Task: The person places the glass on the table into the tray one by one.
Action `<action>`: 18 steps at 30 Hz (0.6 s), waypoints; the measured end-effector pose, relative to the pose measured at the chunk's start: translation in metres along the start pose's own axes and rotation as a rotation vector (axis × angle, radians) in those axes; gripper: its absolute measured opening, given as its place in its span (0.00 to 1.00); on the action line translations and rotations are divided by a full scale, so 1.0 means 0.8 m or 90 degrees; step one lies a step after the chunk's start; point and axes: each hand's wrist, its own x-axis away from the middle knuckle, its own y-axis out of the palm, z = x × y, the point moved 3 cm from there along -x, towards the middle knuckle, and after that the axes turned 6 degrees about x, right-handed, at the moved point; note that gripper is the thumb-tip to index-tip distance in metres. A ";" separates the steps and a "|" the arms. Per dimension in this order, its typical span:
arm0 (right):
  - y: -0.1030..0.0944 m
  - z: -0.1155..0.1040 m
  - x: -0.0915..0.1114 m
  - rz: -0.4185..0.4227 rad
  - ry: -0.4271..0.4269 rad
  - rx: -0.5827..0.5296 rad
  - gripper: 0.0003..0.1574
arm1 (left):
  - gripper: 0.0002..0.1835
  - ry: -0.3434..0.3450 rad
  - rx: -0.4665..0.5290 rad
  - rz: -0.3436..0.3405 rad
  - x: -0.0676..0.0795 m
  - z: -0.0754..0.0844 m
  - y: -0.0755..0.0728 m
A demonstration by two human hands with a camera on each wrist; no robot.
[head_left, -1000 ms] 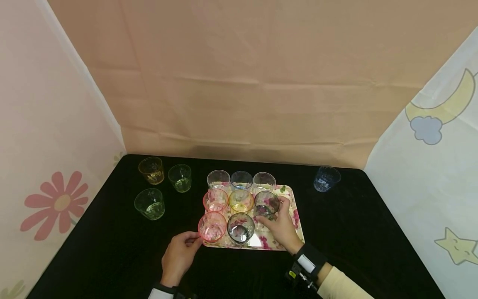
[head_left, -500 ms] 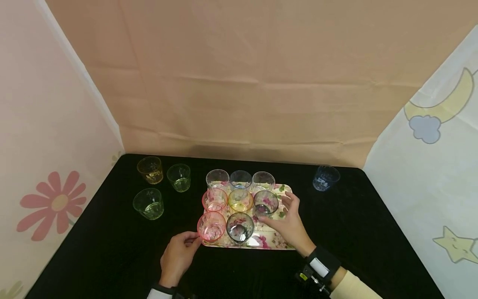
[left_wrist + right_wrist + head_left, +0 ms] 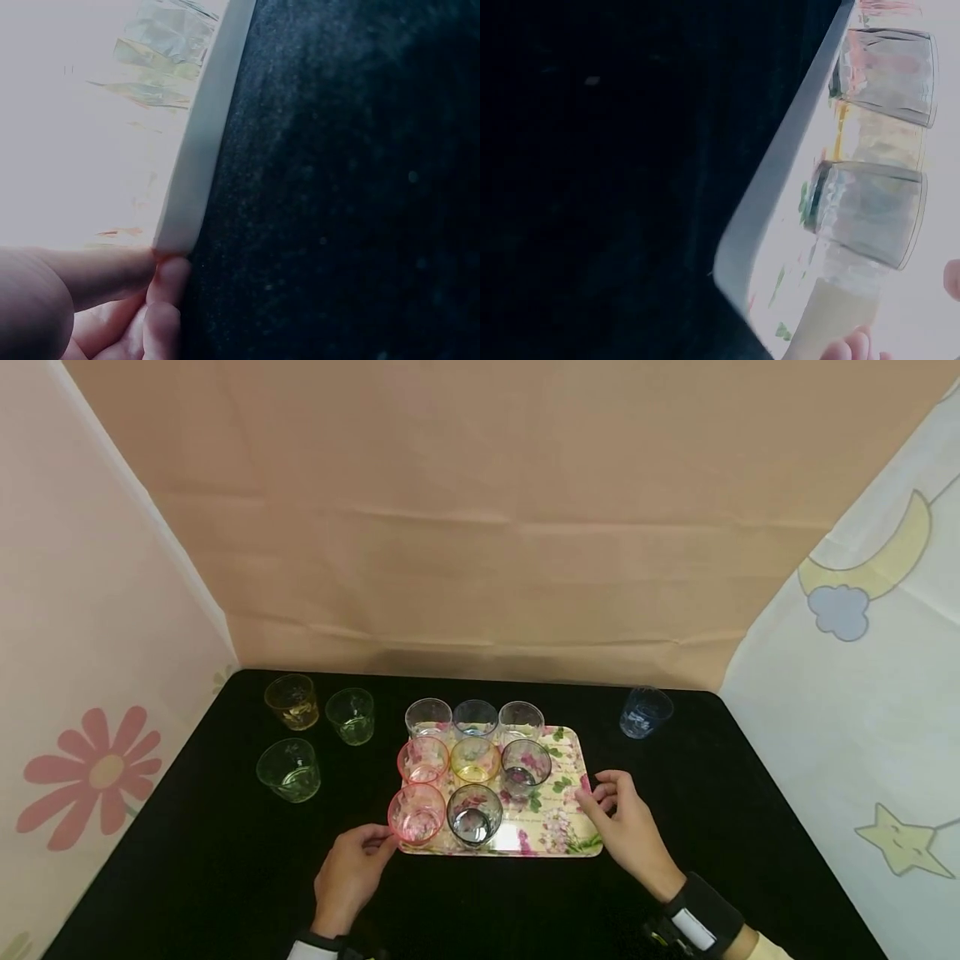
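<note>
A flower-patterned tray lies on the black table with several drinking glasses on it. My left hand pinches its front left corner, thumb along the rim and fingers curled at the side in the left wrist view. Beside that thumb stands a pink glass. To the right of the pink one is a dark grey glass; a second grey glass stands behind. A yellow-rimmed glass is in the middle row. My right hand is at the tray's right edge, fingers loosely bent, holding nothing.
Left of the tray stand an amber glass, a green glass and a larger-looking green glass. A blue glass is at the back right. Printed cloth and a brown backdrop enclose the table.
My right hand has let go of the rear grey glass and moved right to the tray's edge. The glass stays on the tray. My left hand keeps its place at the corner.
</note>
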 end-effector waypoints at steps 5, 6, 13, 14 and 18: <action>-0.006 0.013 0.007 -0.008 0.026 0.024 0.40 | 0.16 -0.001 0.000 -0.003 0.001 0.001 -0.002; -0.007 0.016 0.008 -0.012 0.033 0.027 0.39 | 0.16 -0.002 -0.001 -0.003 0.000 0.001 -0.002; 0.002 0.044 0.019 -0.134 0.123 0.098 0.35 | 0.16 -0.010 0.002 -0.008 -0.001 0.000 -0.002; 0.005 0.047 0.021 -0.158 0.133 0.111 0.34 | 0.16 -0.010 0.002 -0.008 -0.001 0.000 -0.001; 0.014 0.054 0.027 -0.213 0.146 0.153 0.31 | 0.15 -0.006 0.001 -0.005 0.000 0.000 0.000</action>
